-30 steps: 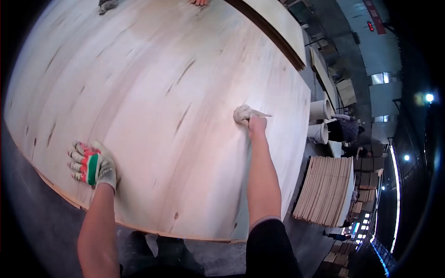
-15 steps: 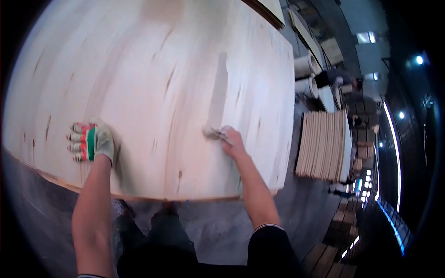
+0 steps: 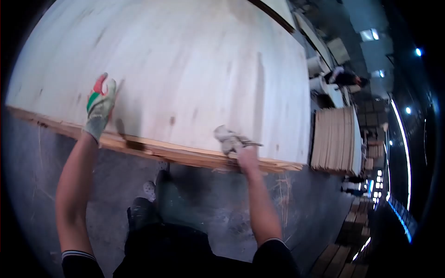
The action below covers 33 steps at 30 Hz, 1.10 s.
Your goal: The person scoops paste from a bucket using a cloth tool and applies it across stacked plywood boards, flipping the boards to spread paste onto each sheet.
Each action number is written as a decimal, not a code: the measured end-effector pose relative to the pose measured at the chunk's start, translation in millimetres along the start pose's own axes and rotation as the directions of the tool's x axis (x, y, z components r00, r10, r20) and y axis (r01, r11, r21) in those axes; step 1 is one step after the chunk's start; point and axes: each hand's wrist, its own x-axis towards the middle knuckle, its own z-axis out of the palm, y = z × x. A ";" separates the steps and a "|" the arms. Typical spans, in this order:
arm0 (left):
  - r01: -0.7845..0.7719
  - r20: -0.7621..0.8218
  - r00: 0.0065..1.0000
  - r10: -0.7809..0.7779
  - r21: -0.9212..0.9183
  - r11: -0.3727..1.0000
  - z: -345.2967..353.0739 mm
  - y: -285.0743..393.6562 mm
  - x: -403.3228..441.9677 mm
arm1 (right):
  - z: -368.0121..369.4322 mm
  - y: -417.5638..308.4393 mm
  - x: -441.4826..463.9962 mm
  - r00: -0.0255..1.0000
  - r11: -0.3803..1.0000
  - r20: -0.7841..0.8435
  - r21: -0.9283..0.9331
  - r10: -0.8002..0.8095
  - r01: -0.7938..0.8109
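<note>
A broad sheet of pale wood veneer (image 3: 185, 69) lies on top of a stack of thin sheets with layered edges (image 3: 185, 155). My left hand (image 3: 99, 106), in a pale glove with green and red patches, is over the sheet's near left part. Its thumb and fingers are curved apart with nothing between them; I cannot tell whether it touches the wood. My right hand (image 3: 236, 143) is blurred above the near edge, its fingers closed around a thin, dark-edged tool (image 3: 253, 144) like a scraper. Beyond it, a narrow greyish strip (image 3: 260, 92) runs along the sheet.
Right of the stack stands another pile of sheets (image 3: 334, 139). Behind it are white cylinders (image 3: 316, 67) and a person (image 3: 345, 78) bending over. More wood piles (image 3: 354, 215) line the right side. My legs stand on the grey floor (image 3: 222, 208) close to the stack.
My view has shifted, showing more of the near edge. My right hand has come from the strip's end toward that edge. My left hand has turned from lying flat, fingers leftward, to fingers curved upward.
</note>
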 end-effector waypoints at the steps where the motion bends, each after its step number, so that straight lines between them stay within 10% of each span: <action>1: 0.120 -0.034 0.993 -0.117 0.121 0.985 -32.9 -5.1 16.2 | 6.3 -15.2 4.8 1.000 0.997 0.010 0.076 0.003 -0.004; 4: 0.022 -0.355 0.915 0.190 0.515 0.857 -108.8 -117.9 102.8 | 26.3 -74.9 15.7 0.999 0.985 -0.020 0.166 -0.045 0.048; 10: 0.357 -0.505 0.863 0.032 0.653 0.668 -248.3 -175.9 232.6 | 110.6 -243.6 129.0 0.987 0.959 -0.057 0.235 -0.152 0.161; 14: 0.732 -0.743 0.644 -0.185 0.527 0.432 -291.1 -187.1 242.6 | 228.2 -320.0 210.0 0.968 0.945 -0.092 0.215 -0.231 0.246; 18: 0.785 -0.772 0.606 -0.192 0.542 0.301 -221.8 -191.4 258.0 | 341.0 -337.9 370.8 0.992 0.543 0.079 0.840 -0.101 -0.012; 21: 0.764 -0.750 0.641 -0.161 0.604 0.226 -216.7 -200.1 255.8 | 413.1 -336.5 460.8 0.987 0.691 0.073 0.707 0.140 -0.150; 22: 0.757 -0.742 0.651 -0.161 0.619 0.209 -223.7 -197.0 250.4 | 429.0 -347.1 473.4 0.969 0.970 -0.189 0.213 0.161 -0.120; 23: 0.750 -0.733 0.661 -0.161 0.633 0.192 -231.9 -194.1 246.0 | 441.0 -361.3 476.9 0.912 0.920 -0.411 -0.348 0.020 -0.177; 26: 0.762 -0.749 0.645 -0.151 0.614 0.204 -246.9 -196.4 239.8 | 443.3 -408.4 455.8 0.958 0.748 -0.016 -0.629 -0.286 0.213; 30: 0.755 -0.746 0.649 -0.147 0.608 0.246 -262.3 -203.2 244.6 | 431.0 -399.9 365.1 0.971 0.992 0.240 -0.122 0.017 0.013; 33: 0.739 -0.732 0.665 -0.147 0.617 0.269 -280.7 -214.1 253.4 | 449.5 -294.7 311.8 0.890 0.929 0.354 -0.120 -0.288 0.349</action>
